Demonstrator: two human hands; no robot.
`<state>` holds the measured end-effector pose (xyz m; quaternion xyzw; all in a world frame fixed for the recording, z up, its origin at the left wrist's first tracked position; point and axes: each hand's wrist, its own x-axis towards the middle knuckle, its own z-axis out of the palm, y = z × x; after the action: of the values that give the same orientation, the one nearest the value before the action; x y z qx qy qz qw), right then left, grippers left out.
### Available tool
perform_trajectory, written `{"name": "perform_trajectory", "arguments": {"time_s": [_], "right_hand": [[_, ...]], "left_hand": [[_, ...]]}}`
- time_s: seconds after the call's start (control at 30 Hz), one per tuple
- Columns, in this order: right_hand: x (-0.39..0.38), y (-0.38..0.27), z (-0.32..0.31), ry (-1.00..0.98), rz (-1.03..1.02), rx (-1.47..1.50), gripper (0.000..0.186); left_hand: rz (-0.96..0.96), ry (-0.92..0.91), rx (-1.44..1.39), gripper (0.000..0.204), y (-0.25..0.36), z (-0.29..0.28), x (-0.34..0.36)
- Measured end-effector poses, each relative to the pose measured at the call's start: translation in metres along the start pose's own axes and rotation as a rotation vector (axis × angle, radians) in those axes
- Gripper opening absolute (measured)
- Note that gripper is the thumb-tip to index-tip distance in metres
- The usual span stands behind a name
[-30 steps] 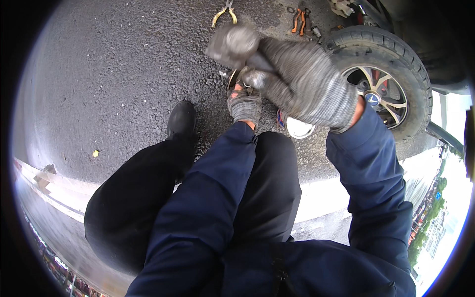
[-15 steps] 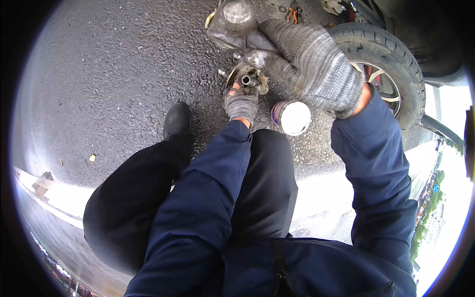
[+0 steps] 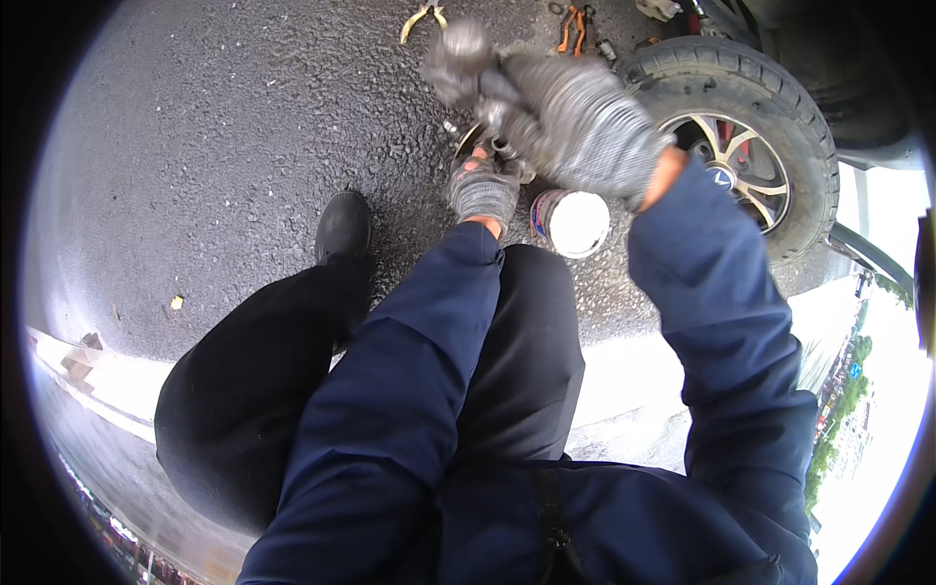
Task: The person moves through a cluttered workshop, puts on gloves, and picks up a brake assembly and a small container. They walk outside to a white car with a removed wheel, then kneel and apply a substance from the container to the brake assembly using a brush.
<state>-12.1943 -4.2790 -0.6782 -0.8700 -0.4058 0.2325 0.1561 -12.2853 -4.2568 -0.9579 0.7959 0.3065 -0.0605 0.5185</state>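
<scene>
My right hand (image 3: 590, 122), in a grey knit glove, is closed around a blurred hammer (image 3: 463, 51) with a thick, rounded metal head. It is raised in front of my left hand. My left hand (image 3: 484, 193), also gloved, with a bare fingertip showing, grips an upright metal socket (image 3: 501, 145) by its side. The socket stands at a greasy round metal part on the ground, mostly hidden by my hands and the hammer. A tin with a white lid (image 3: 579, 224) stands just right of my left wrist.
A wheel with a tyre (image 3: 817, 136) lies on the right, beside a vehicle. Orange-handled pliers (image 3: 575, 31) and yellow-handled pliers (image 3: 415, 21) are on the wet asphalt (image 3: 224, 146) at the far side. My boot (image 3: 344, 226) is left of my left hand.
My right hand has shifted left with the hammer, uncovering more of the wheel and the orange pliers. My left hand keeps its grip on the socket.
</scene>
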Motion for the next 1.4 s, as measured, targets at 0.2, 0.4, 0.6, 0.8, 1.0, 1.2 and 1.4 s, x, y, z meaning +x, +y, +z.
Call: {"name": "perform_trajectory", "arguments": {"time_s": [0.2,0.4,0.6,0.8,1.0,1.2,1.4], "right_hand": [[-0.021,0.004,-0.024,0.39,-0.261,0.157,0.032],[-0.037,0.028,-0.027,0.234,-0.051,0.115,0.044],[-0.035,0.021,-0.03,0.403,-0.248,0.154,0.037],[-0.016,-0.001,-0.024,0.324,-0.406,0.558,0.035],[-0.011,0.011,0.013,-0.198,0.107,-0.061,0.032],[-0.018,0.028,0.007,0.073,0.117,0.145,0.041],[-0.055,0.062,-0.003,0.274,0.036,0.066,0.032]], "left_hand": [[-0.02,0.028,-0.321,0.02,0.028,-0.031,-0.016],[-0.13,-0.05,-1.281,0.04,0.019,-0.023,-0.008],[-0.009,-0.008,-0.584,0.034,0.015,-0.016,-0.004],[-0.066,-0.021,-0.011,0.037,0.027,-0.023,-0.009],[0.112,0.133,0.243,0.038,0.008,-0.004,-0.011],[0.014,0.008,-0.253,0.026,0.014,-0.015,-0.007],[-0.183,0.0,-0.953,0.023,0.031,-0.029,-0.008]]}}
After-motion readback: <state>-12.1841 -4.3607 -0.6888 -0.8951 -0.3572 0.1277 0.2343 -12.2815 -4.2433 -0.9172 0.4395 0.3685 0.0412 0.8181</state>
